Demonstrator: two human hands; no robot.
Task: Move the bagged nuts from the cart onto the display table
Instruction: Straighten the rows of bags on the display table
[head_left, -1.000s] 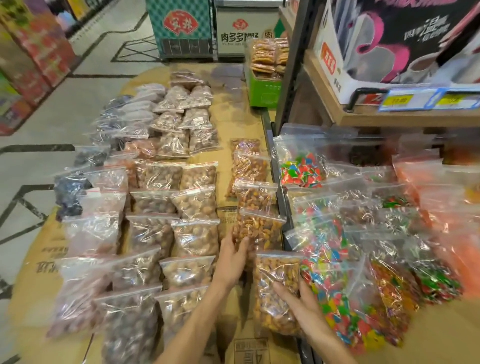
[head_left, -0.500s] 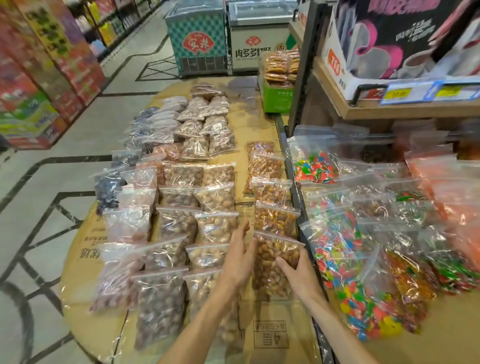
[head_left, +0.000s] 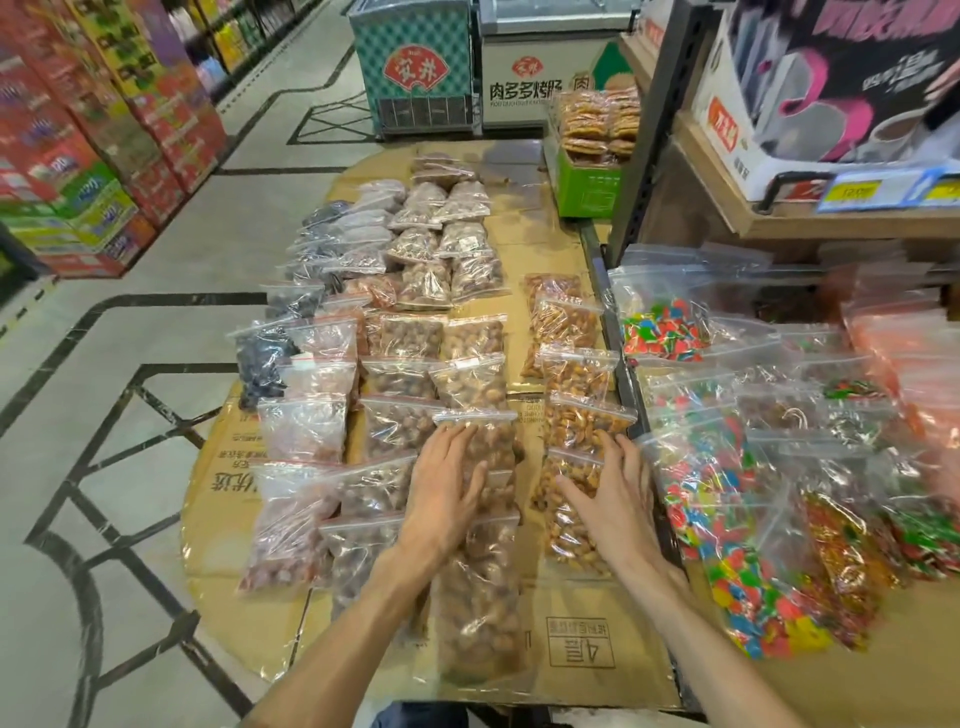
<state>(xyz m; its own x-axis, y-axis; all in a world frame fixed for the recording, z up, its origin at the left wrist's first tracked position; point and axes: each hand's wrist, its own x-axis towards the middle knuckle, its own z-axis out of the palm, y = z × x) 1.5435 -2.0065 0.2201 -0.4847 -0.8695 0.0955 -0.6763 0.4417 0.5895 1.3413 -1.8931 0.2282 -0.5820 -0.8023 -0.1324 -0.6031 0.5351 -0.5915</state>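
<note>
the display table, topped with flattened cardboard under clear film, spreads out ahead of both your hands, and most of it is already laid with rows of zip bags of nuts running away from you toward the freezers. that puts the task well along, as far as this view tells: many bags are set down and only the strip of cardboard nearest you, below your wrists, is bare. the cart is not in view, so you cannot tell how many bags are left on it.

to the right of your right hand, past the table's edge, lie the bags of coloured candy, which are not part of this job.

your left hand lies flat with straight fingers on a bag of brown nuts in the middle column, pressing it, not gripping it. your right hand rests the same way, fingers spread and relaxed, on the bag of orange nuts at the near end of the right column; its zip edge tucks just under the next bag beyond your fingertips. neither hand grasps anything; both look to be smoothing a bag already placed.

judging from this, the near bag is down, and what remains is fetching more.
</note>
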